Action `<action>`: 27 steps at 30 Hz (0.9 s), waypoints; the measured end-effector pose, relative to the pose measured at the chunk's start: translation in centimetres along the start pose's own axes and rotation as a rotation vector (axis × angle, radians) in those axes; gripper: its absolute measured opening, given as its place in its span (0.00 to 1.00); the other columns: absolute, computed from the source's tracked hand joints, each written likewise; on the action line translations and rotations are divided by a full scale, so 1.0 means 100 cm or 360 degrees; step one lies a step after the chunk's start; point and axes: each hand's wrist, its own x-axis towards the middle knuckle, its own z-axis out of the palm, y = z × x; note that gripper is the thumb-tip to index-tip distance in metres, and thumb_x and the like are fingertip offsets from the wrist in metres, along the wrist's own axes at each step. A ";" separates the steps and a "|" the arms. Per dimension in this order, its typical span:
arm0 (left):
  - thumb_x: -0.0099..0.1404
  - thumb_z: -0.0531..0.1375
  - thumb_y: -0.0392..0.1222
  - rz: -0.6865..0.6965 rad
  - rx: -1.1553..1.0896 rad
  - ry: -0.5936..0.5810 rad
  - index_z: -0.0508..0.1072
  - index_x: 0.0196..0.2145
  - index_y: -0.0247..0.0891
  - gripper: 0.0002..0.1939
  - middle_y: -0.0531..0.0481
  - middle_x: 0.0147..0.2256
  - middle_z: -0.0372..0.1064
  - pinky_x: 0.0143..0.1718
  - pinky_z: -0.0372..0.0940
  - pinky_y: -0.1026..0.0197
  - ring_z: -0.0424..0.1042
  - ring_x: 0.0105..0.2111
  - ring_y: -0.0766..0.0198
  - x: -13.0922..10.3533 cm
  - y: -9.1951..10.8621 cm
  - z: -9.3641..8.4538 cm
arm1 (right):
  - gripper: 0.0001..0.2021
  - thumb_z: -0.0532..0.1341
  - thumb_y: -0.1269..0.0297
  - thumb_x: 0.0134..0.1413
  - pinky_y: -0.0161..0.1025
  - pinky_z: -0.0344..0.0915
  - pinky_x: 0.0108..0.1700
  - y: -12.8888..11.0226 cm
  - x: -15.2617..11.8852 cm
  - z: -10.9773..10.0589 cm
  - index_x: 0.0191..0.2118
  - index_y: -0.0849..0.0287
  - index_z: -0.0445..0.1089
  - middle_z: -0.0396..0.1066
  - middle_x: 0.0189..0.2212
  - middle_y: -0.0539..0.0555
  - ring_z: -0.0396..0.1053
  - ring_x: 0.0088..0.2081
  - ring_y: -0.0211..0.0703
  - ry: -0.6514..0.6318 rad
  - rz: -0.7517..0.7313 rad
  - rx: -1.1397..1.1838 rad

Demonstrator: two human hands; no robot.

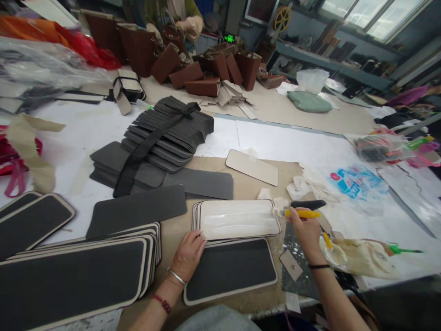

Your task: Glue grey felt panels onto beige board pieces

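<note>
My right hand [305,230] is closed round a yellow-handled brush [305,214], its whitish tip on the right end of a cream panel [237,218]. Wet, shiny streaks of white paste run along that panel, which tops a small stack. At the panel's lower left corner, the fingertips of my left hand [189,253] press close together on its edge; whether they pinch it is too small to tell. Just below lies a dark panel with a cream border [232,271]. A paste-smeared container [336,255] with another yellow tool stands right of my right wrist.
Bordered dark panels [76,276] are stacked at lower left. Behind them are grey panels [138,209] and a strapped grey bundle [168,133]. A loose cream panel [253,166] lies beyond the stack. Brown bags [210,69] and a person [179,20] are at the back.
</note>
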 end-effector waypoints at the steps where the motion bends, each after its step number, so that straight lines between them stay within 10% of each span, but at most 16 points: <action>1: 0.61 0.54 0.34 -0.0019 -0.0007 0.0000 0.69 0.34 0.37 0.05 0.46 0.34 0.68 0.39 0.69 0.57 0.68 0.36 0.62 0.000 0.001 0.000 | 0.22 0.56 0.43 0.43 0.41 0.64 0.29 0.000 0.006 -0.006 0.31 0.61 0.67 0.70 0.18 0.54 0.70 0.24 0.47 0.0030 -0.0040 -0.0093; 5: 0.61 0.54 0.34 -0.0084 -0.0034 -0.0016 0.69 0.37 0.37 0.07 0.46 0.35 0.68 0.40 0.69 0.56 0.68 0.37 0.61 -0.001 0.003 -0.002 | 0.21 0.51 0.45 0.48 0.40 0.61 0.31 -0.033 0.019 0.009 0.31 0.60 0.67 0.69 0.21 0.54 0.68 0.25 0.46 -0.0090 -0.0276 -0.0290; 11: 0.61 0.53 0.35 -0.0147 -0.0052 -0.0044 0.68 0.39 0.39 0.09 0.45 0.37 0.68 0.39 0.70 0.55 0.69 0.38 0.60 -0.003 0.004 -0.001 | 0.17 0.43 0.58 0.59 0.37 0.59 0.33 -0.106 0.034 0.096 0.40 0.60 0.64 0.69 0.28 0.56 0.67 0.29 0.42 -0.0703 -0.0894 -0.0497; 16: 0.61 0.51 0.35 -0.0179 -0.0049 0.0026 0.68 0.39 0.41 0.10 0.44 0.36 0.69 0.38 0.71 0.56 0.71 0.37 0.60 -0.004 0.005 0.000 | 0.30 0.60 0.50 0.45 0.42 0.60 0.42 -0.121 0.036 0.152 0.52 0.63 0.60 0.69 0.41 0.63 0.67 0.43 0.52 -0.1184 -0.1116 -0.0876; 19: 0.61 0.50 0.34 -0.0176 -0.0019 0.0033 0.68 0.40 0.41 0.11 0.44 0.36 0.70 0.38 0.71 0.57 0.71 0.37 0.60 -0.003 0.006 0.000 | 0.42 0.66 0.50 0.35 0.43 0.60 0.43 -0.116 0.035 0.163 0.56 0.64 0.55 0.68 0.44 0.66 0.67 0.45 0.55 -0.1321 -0.1216 -0.1072; 27: 0.60 0.50 0.30 -0.0241 -0.0053 0.0018 0.68 0.36 0.39 0.11 0.45 0.36 0.69 0.39 0.70 0.57 0.70 0.37 0.61 0.003 0.012 -0.006 | 0.22 0.62 0.55 0.46 0.41 0.61 0.39 -0.134 0.041 0.164 0.46 0.62 0.65 0.71 0.38 0.63 0.69 0.40 0.52 -0.1384 -0.1468 -0.1180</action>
